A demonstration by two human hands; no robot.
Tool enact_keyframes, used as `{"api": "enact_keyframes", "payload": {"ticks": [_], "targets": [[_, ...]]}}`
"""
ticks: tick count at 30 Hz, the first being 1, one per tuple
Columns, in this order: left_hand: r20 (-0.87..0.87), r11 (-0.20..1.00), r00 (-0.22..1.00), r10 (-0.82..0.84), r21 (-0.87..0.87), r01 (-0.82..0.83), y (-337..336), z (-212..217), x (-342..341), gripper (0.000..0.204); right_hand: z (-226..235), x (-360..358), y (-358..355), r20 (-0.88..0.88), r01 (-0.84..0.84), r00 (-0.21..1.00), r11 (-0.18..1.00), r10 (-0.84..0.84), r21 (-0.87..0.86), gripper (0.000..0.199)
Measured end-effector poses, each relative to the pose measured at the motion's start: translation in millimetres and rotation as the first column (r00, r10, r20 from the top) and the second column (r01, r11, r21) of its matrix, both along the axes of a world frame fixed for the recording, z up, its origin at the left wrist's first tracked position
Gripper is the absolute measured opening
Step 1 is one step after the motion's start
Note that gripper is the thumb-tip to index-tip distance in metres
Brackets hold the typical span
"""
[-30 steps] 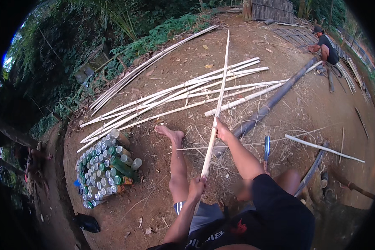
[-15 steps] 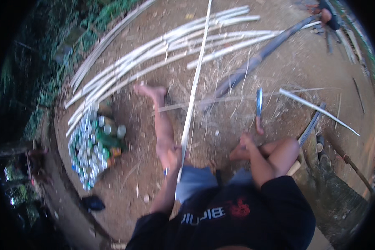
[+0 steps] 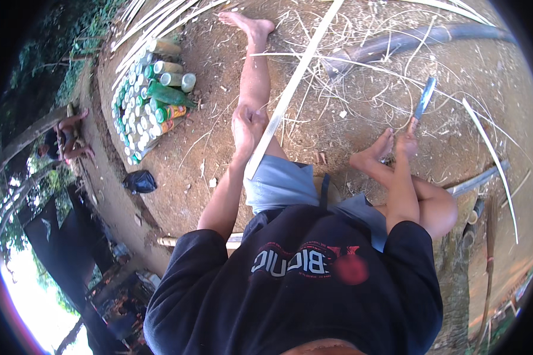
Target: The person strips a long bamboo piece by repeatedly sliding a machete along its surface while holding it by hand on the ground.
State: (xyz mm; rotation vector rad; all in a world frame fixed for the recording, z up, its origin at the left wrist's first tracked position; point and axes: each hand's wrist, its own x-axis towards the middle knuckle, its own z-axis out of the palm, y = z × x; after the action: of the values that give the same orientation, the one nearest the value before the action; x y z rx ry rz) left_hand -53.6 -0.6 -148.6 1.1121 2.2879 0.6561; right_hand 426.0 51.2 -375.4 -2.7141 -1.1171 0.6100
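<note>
My left hand (image 3: 244,131) is closed at my left knee, its fingers against a long pale bamboo strip (image 3: 296,83). The strip slants up and away to the far edge of view, with its near end over my left thigh. How the fingertips grip it is partly hidden. My right hand (image 3: 406,144), out past my folded right leg, is wrapped round the wooden handle of a large knife (image 3: 424,98). Its broad blade points away from me, above ground strewn with thin shavings.
Glass and plastic bottles (image 3: 142,106) are heaped at the left, with a black plastic bag (image 3: 140,181) nearer. A thick dark pole (image 3: 420,41) lies at the far right. Another pale strip (image 3: 491,160) lies right of the knife. A person (image 3: 68,142) sits far left.
My right hand has gone from beside my foot to the knife and taken its handle. The view has tilted nearer to me. My left hand stays at the knee with the strip.
</note>
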Motion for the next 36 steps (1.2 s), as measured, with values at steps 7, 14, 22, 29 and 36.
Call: {"api": "enact_keyframes", "payload": {"ticks": [7,14,22,29,36], "targets": [[0.066,0.997,0.995,0.072,-0.028,-0.070,39,29,-30,0.011,-26,7,-14,0.149,-0.061,0.986,0.994,0.074,-0.093,0.051],[-0.020,0.987,0.994,-0.106,0.116,0.108,103,28,-32,0.014,-44,19,3,0.457,-0.166,0.853,0.961,0.253,-0.222,0.057],[-0.752,0.936,0.633,-0.184,0.063,0.347,47,47,-16,0.020,-53,57,42,-0.161,-0.359,0.928,0.920,0.335,-0.156,0.065],[-0.238,0.979,0.952,-0.194,-0.103,0.174,-89,44,30,0.041,-8,21,68,-0.543,-0.032,0.839,0.999,0.042,0.028,0.040],[-0.194,0.957,0.943,-0.271,-0.156,0.243,-93,20,11,0.039,151,-55,92,-0.977,0.566,0.163,0.824,-0.135,-0.019,0.017]]}}
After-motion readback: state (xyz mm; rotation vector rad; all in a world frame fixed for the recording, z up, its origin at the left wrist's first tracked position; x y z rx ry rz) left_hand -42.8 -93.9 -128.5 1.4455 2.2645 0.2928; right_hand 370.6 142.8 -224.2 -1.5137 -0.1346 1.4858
